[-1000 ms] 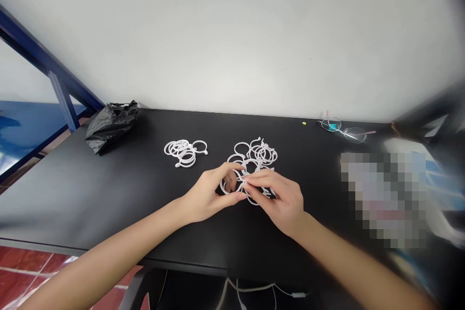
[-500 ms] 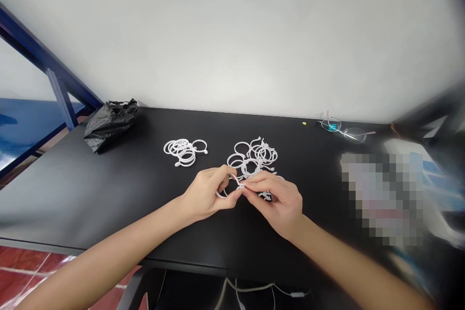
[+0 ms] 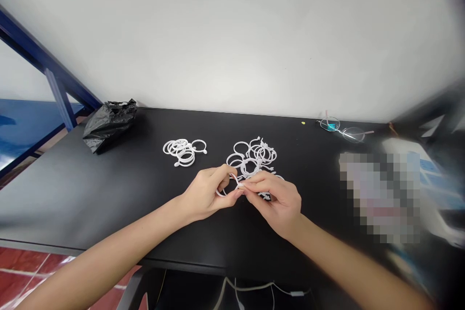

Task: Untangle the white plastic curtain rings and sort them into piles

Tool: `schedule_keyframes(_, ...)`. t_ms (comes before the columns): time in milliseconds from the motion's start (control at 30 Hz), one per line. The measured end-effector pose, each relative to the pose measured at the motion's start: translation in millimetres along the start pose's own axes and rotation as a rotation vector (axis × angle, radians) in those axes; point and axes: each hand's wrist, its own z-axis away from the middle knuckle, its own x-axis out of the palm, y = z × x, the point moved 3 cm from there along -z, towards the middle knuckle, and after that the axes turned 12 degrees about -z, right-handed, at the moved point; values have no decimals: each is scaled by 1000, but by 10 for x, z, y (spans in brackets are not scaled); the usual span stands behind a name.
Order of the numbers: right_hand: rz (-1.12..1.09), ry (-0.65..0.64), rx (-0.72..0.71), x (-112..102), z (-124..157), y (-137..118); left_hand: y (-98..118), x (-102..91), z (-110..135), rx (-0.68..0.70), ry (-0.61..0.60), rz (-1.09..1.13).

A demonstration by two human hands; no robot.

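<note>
Between both hands is a white plastic curtain ring point(image 3: 221, 194), held above the table. My left hand point(image 3: 208, 193) curls its fingers and thumb around the ring's left side. My right hand point(image 3: 278, 198) pinches the ring's two ends together at its right side; fingertips partly hide whether they are joined. Just beyond the hands lies a loose pile of similar white rings point(image 3: 250, 167), several showing separate ends, its near part covered by my fingers. To the left is a smaller cluster of rings point(image 3: 186, 157) that look closed, with round clasps.
A crumpled black plastic bag point(image 3: 111, 123) sits at the back left of the black table point(image 3: 109, 189). Eyeglasses point(image 3: 341, 131) lie at the back right, near a blurred, pixelated item point(image 3: 381, 198). White cables point(image 3: 250, 288) hang below the front edge.
The right fingers have pressed slightly closer over the ring's ends, so less of the joint shows. The hands otherwise stay in place, and the view has shifted a little.
</note>
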Motion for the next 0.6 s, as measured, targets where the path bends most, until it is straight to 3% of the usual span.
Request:
schedule_keyframes(233,74,-39,64,-22,15,57,-137,-164,-71,196,-12,-339)
schedule_keyframes(333,109,-7,87,-50,11,75,-345,-327,-89,127,39,-495)
schedule_keyframes(433,105,14,83,-73,3,78,-640,-507,-88,-36,59,-652)
schedule_keyframes(600,97,17,73,-86,-3,74,-989,-630,-70,-129,-82,-663)
